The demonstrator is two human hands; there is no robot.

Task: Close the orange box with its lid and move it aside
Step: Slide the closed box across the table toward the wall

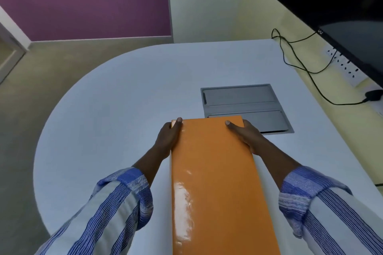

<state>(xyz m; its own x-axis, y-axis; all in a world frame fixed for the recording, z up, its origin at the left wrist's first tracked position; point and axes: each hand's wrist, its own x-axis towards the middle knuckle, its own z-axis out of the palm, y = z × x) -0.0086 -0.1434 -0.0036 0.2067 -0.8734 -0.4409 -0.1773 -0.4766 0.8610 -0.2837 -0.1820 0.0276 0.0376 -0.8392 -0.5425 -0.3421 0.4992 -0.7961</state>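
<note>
With both sets of fingers [178, 120] curled over the far corners of the box [217, 182], the hold reads as a two-sided clamp: left hand [167, 138] on the left long edge, right hand [245, 135] on the right, thumbs or fingertips lying on the orange top face. Fingers of each hand are together and pressed to the box, not spread. Whether they grip the lid [207, 130] alone or lid plus base cannot be told; the side walls are mostly hidden from this angle.

Box position: centre to lower centre of frame, long axis running away from the viewer, near end cut off by the bottom edge. Far end overlaps the grey hatch [248, 97] set in the desk [124, 99], right of centre.

Progress, judged: top face is one unbroken glossy orange sheet, no open interior seen, so the lid looks on, or nearly seated. A thin pale strip shows at the upper left corner, possibly base edge; full seating unconfirmed. Box not yet aside. Left: press lid home if needed, then shift box to free desk, e.g. left of frame.
</note>
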